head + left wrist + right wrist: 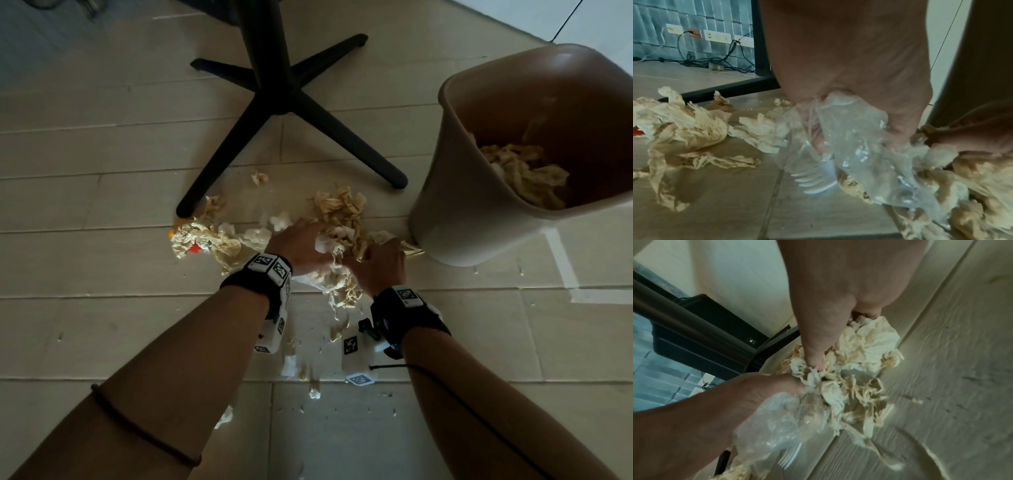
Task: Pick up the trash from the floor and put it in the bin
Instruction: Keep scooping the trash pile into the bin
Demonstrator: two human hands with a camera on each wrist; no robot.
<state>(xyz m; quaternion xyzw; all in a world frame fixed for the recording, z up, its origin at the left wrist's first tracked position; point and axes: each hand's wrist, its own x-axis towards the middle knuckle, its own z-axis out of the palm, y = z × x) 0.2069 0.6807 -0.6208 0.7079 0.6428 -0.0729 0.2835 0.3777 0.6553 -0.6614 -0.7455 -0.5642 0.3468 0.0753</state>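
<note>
Crumpled, stained paper trash [342, 212] lies heaped on the pale plank floor beside a tan bin [462, 222] that holds more crumpled paper [527, 174]. Both hands are down in the heap. My left hand [298, 246] grips a clear plastic bag [855, 138] with a white plastic fork [813, 180] inside it. My right hand [380, 263] has its fingers curled into a wad of crumpled paper [865, 344], close against the left hand [756, 389]. The bag [781, 421] and fork [791, 456] also show in the right wrist view.
A black chair base [284, 99] spreads its legs just beyond the heap. More paper with a red scrap [205, 243] lies to the left by one leg. Small scraps [291, 366] dot the floor under my wrists. White tape [561, 270] marks the floor near the bin.
</note>
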